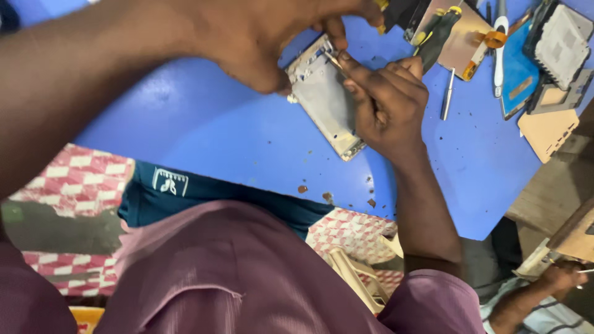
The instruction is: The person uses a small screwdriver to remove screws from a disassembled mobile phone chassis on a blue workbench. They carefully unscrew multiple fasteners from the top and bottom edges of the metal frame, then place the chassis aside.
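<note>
Maroon shirt, white label on teal cloth (below blue table).

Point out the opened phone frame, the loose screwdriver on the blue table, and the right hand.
Phone frame (322,99), head view, bare metal back.
Screwdriver (448,96), head view, mid-shaft.
Right hand (387,105), head view, knuckles.

The scene is evenly and brightly lit from above. A soft sheen is seen on the blue table, and faint shadows are cast under the hands. The near left forearm is blurred; the edges are slightly stretched.
</note>
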